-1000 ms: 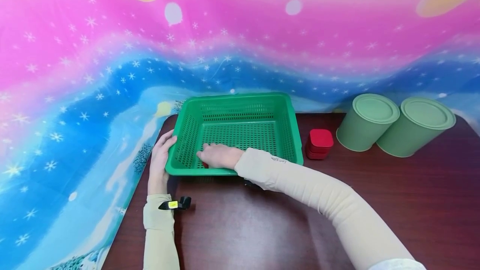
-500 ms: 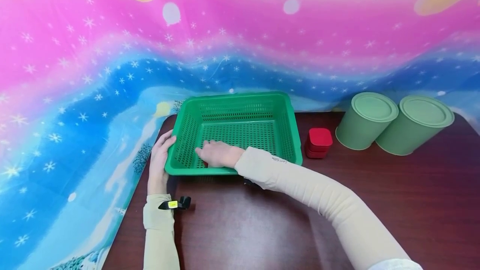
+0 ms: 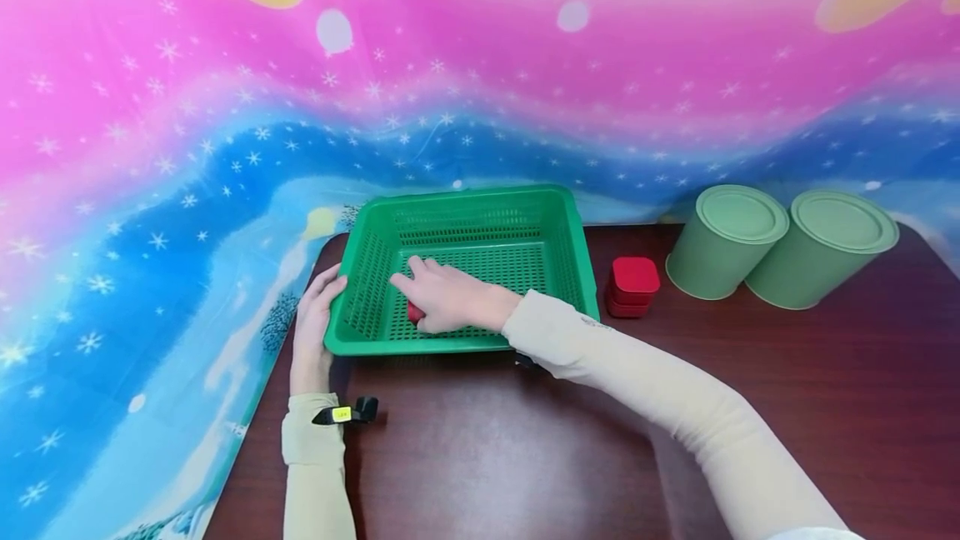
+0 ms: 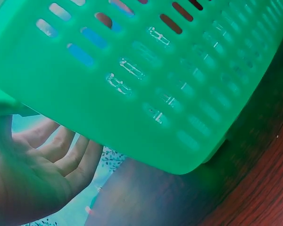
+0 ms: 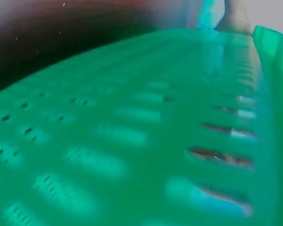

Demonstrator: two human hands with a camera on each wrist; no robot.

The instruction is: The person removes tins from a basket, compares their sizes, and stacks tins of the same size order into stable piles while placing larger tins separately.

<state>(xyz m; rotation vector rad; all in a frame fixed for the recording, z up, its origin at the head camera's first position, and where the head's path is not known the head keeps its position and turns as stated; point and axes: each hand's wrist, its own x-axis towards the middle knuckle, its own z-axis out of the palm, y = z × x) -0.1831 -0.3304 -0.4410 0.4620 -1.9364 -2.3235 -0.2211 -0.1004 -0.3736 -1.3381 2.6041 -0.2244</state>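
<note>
A green slotted plastic basket [image 3: 423, 346] stands at the back of the table. At its left rim my left hand [image 3: 313, 319] grips the basket; in the left wrist view several bent fingers [image 4: 61, 141] of it show beyond the green wall. My right hand [image 3: 450, 297] is down inside the basket, near the front left, its fingers around a small red object [image 3: 415, 312]. Most of that object is hidden under the hand, so I cannot tell its shape. The right wrist view is filled by the basket's slotted wall [image 5: 146, 127].
Right of the basket stands a red box with rounded corners [image 3: 634, 277]. Two pale green lidded canisters [image 3: 738, 232] stand side by side further right. A patterned cloth [image 3: 480, 90] hangs behind the dark wooden table [image 3: 487, 440].
My right hand has lifted a little inside the basket, and more of the red object shows beneath it. The left hand keeps its place on the rim. The head view has shifted slightly.
</note>
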